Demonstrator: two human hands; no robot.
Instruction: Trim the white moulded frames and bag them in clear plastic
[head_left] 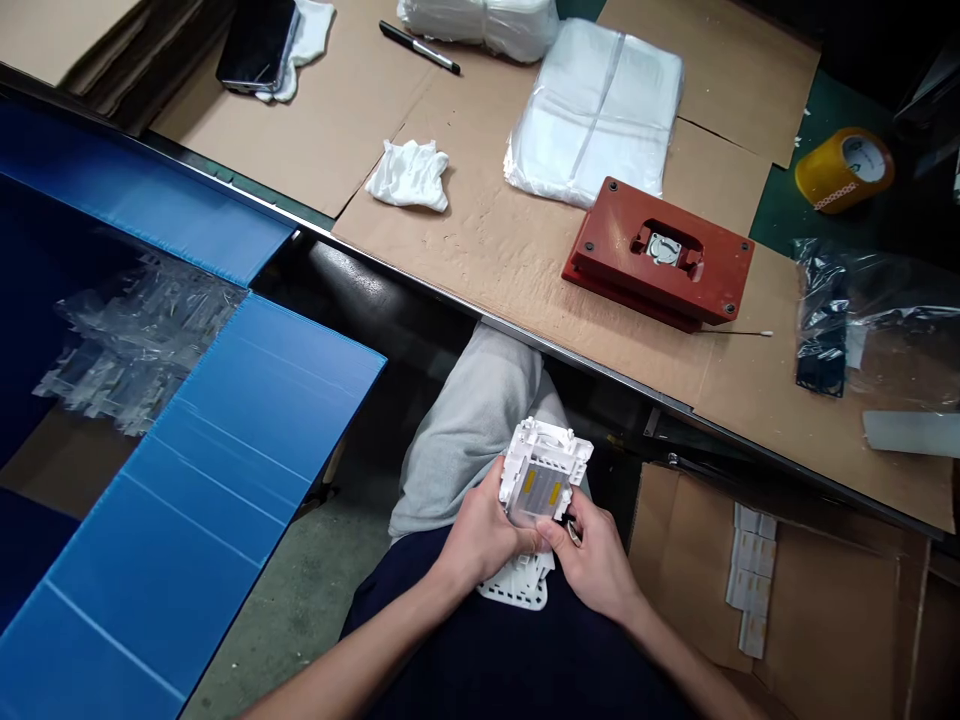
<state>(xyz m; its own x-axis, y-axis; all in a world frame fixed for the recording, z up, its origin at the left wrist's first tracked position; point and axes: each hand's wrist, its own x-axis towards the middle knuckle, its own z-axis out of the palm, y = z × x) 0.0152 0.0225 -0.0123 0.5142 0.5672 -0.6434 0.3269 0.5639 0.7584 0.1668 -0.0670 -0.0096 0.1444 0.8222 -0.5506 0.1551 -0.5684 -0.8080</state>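
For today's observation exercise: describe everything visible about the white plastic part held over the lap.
The white plastic part is a moulded, squarish frame with tabbed edges and a greyish centre bearing two yellow patches. It is tilted above the lap; the left hand grips its left side, the right hand its lower edge. Another white piece lies beneath.

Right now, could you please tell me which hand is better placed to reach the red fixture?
Probably the right hand: it lies nearer the red fixture, up and to the right, while the left hand would have to cross the white part.
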